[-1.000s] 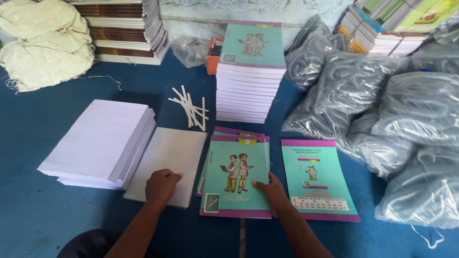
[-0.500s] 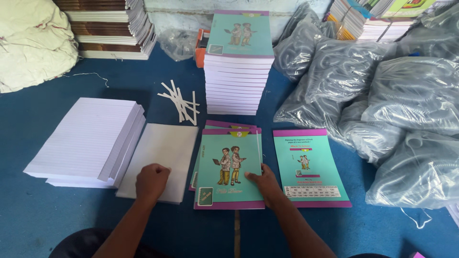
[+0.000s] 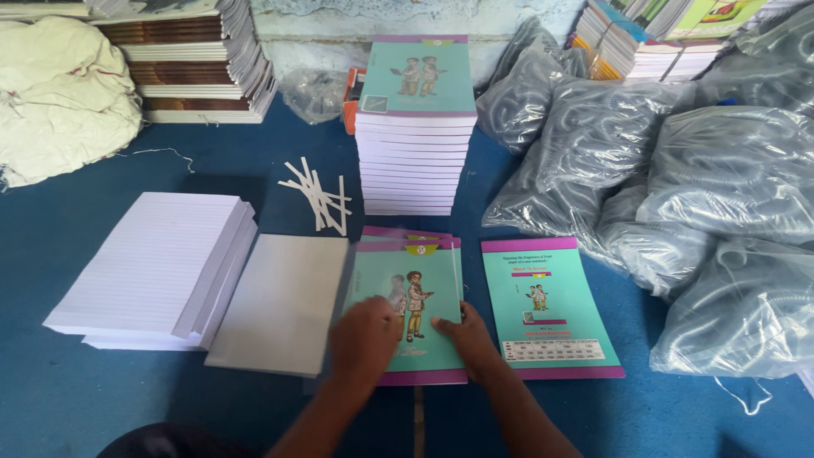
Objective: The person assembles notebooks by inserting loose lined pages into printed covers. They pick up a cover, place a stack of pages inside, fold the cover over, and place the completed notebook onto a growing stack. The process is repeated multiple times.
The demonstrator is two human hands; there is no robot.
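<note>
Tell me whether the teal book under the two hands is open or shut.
Shut. The teal book lies flat with its illustrated front cover up, no inside pages showing. The left hand and right hand rest on its lower part.

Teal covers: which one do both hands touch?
The front cover beside the grey sheet, under left hand and right hand; others lie untouched.

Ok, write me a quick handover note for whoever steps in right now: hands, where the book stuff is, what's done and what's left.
Left hand lies flat on the teal front cover, no closed grip on it. Right hand presses the same cover's lower right part.
The cover tops a small pile of covers. Grey board sheet lies just left; ruled paper stack further left. Back cover lies to the right.
Done: a tall stack of finished books stands behind.
Left: the loose covers, board and ruled paper are not yet put together.
</note>
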